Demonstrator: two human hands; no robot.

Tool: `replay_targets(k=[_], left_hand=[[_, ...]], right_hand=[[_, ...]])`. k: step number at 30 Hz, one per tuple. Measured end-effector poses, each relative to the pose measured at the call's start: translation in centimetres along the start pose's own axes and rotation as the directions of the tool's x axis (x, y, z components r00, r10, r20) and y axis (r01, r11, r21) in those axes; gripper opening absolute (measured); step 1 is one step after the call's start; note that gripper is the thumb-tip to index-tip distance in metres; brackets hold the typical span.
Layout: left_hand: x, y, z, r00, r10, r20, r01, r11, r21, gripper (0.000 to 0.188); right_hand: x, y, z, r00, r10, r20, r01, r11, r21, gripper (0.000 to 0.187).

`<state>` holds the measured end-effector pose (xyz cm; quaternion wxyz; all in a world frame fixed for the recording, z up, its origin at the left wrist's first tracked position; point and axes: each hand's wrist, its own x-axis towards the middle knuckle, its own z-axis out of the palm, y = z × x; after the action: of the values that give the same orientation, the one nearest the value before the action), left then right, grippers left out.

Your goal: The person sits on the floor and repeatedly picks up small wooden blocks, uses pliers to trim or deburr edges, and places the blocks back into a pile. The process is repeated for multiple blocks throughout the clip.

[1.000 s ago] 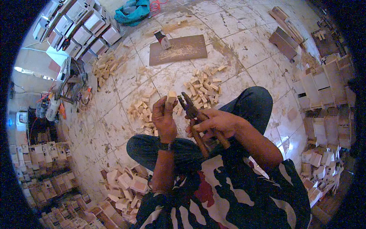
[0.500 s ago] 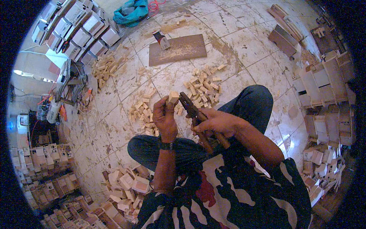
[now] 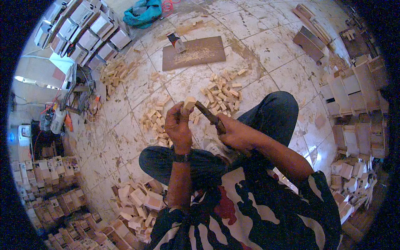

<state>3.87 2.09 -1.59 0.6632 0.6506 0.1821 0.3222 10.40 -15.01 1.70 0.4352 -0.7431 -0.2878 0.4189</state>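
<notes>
Between the fingertips of my left hand [image 3: 178,127] a small pale wooden block [image 3: 189,103] is pinched, held up above the floor. My right hand [image 3: 236,132] is wrapped round a pair of dark, rusty pliers [image 3: 207,114], their handles mostly hidden in the fist. The jaw tips reach the right side of the block; whether they grip something small there is too fine to tell. Below my hands lies a loose heap of wooden blocks [image 3: 155,121], and a second heap [image 3: 221,93] lies a bit farther off to the right.
A brown board [image 3: 196,54] strewn with small bits lies ahead, a small box [image 3: 176,43] on it. Wooden pieces [image 3: 114,75] are piled farther left. Stacked wooden parts [image 3: 50,175] stand at the left, others [image 3: 354,91] at the right. Offcuts [image 3: 139,204] lie beside my left leg.
The pliers' two handles, spread apart and visible earlier, have come together inside my right fist, and the tool has turned. My left hand keeps the block in nearly the same place.
</notes>
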Motion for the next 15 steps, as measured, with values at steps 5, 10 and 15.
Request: replay_targets(k=[5, 10, 15], left_hand=[[1.0, 1.9, -0.6, 0.996, 0.078, 0.050, -0.085, 0.983, 0.161, 0.020], [1.3, 3.2, -0.7, 0.974, 0.170, 0.151, -0.220, 0.871, 0.440, 0.018], [2.0, 2.6, -0.6, 0.978, 0.070, 0.196, -0.151, 0.887, 0.436, 0.019]], right_hand=[[0.4, 0.4, 0.1, 0.999, 0.013, -0.039, -0.017, 0.994, -0.105, 0.033], [0.6, 0.8, 0.2, 0.995, -0.016, -0.098, -0.010, 0.964, -0.264, 0.033], [0.3, 1.7, 0.6, 0.954, -0.156, -0.255, 0.037, 0.908, -0.418, 0.037]])
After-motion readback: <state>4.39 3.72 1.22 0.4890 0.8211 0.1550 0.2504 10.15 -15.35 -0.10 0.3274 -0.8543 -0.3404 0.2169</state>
